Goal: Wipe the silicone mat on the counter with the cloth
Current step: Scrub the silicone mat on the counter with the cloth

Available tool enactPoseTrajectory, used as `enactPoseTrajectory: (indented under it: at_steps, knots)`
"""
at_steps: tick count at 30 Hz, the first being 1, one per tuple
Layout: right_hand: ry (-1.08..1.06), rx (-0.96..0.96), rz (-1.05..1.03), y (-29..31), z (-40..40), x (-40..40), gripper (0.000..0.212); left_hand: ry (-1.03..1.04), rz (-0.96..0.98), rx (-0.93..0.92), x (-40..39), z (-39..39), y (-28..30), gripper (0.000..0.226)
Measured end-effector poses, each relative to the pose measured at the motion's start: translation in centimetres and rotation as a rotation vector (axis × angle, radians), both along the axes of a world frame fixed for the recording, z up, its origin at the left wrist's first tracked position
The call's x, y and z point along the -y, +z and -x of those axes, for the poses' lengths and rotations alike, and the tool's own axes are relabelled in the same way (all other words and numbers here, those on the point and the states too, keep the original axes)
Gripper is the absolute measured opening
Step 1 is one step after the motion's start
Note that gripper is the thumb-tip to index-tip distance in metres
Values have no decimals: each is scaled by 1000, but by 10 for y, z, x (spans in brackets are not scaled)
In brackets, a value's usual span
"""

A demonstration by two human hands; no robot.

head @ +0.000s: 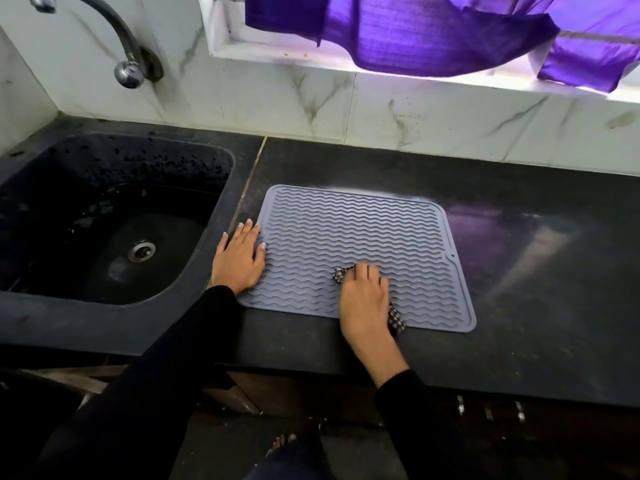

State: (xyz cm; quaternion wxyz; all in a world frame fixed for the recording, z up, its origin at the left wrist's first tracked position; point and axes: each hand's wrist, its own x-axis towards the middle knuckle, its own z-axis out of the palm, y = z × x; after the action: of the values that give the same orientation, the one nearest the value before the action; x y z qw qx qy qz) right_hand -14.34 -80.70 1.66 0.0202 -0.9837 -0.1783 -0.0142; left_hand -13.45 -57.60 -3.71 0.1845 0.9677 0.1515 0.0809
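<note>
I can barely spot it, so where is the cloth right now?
In the head view, the checked cloth is bunched under the right hand, on the near part of the grey silicone mat, right of the sink.

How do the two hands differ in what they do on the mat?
The left hand lies flat and open at the left edge of the mat, holding nothing; the right hand is closed over the checked cloth near the mat's front edge. The left hand's fingers are spread; the right hand's are curled. Both press down on the mat, and both arms wear black sleeves.
</note>
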Motion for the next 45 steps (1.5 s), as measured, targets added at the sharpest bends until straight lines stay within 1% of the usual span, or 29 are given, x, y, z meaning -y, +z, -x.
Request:
enactPoseTrajectory:
  at_steps: [2, 4, 6, 8, 9, 10, 11, 13, 14, 15, 16, 18, 19, 21, 23, 26, 30, 32, 34, 37, 38, 39, 41, 42, 44, 45]
  knots:
    - [20, 81, 69, -11, 7, -3, 26, 8, 4, 7, 0, -1, -1, 49]
    - [3, 144, 86, -18, 5, -2, 22, 8, 1, 10, 1, -2, -1, 49]
    - [24, 117, 89, -17, 2, -4, 22, 9, -1, 6, 1, -3, -1, 49]
    - [81, 44, 29, -10, -7, -3, 27, 8, 3, 2, 0, -2, -1, 49]
    - [86, 11, -28, -6, -16, 0, 30, 6, 6, 0, 0, -2, -1, 49]
    - [65, -64, -110, -1, -26, 4, 31, 4, 10, 0, 0, -2, -1, 49]
    - [17, -186, -255, 3, -39, 9, 28, 4, 13, 4, 0, -2, -1, 49]
    - [-146, -525, -617, 20, -58, 23, 14, 4, 20, 12, 0, 0, 0, 49]
    - [-227, -626, -758, 27, -65, 30, 14, 3, 24, 17, 0, 0, 0, 49]
    - [-267, -639, -833, 30, -69, 35, 15, 3, 28, 21, 0, 0, 0, 49]
    - [-268, -575, -855, 34, -69, 36, 16, 1, 27, 24, 0, 0, 0, 48]
    - [-175, -315, -747, 32, -61, 25, 23, 5, 26, 31, 0, 0, 1, 48]
    - [-110, -223, -677, 25, -54, 18, 25, 6, 27, 35, 0, 0, 1, 48]
    - [-5, -122, -526, 5, -34, 3, 27, 5, 21, 47, 1, 0, 0, 47]
    - [57, 26, -366, -18, -15, -5, 33, 6, 17, 60, 0, -1, -1, 47]
    - [48, 172, -404, -38, -3, -7, 38, 6, -3, 73, -1, -1, -4, 47]
    - [72, 211, -426, -41, -14, -10, 33, 4, -29, 60, -2, -2, -6, 48]
    - [92, 189, -410, -34, -17, -8, 30, 1, -29, 54, -2, -1, -6, 48]
    - [56, 88, -435, -20, -28, -5, 24, -2, -19, 56, -3, -1, -6, 48]
    - [-110, -189, -628, 5, -48, -3, 23, -5, 12, 69, -3, -1, -3, 48]
    - [-118, -213, -692, 11, -47, -5, 23, -4, 23, 74, -4, -1, -3, 48]
    - [-89, -193, -703, 14, -42, -10, 23, -3, 28, 80, -4, -1, -3, 47]
    - [42, -144, -623, 11, -20, -25, 23, 2, 30, 86, -4, -1, -3, 47]
    - [105, -115, -563, 6, -5, -32, 22, 3, 33, 89, -5, -1, -4, 47]
    - [203, 27, -386, -9, 22, -44, 21, 10, 39, 96, -5, -2, -5, 48]
    - [222, 110, -311, -18, 31, -48, 27, 13, 38, 99, -5, -2, -5, 48]
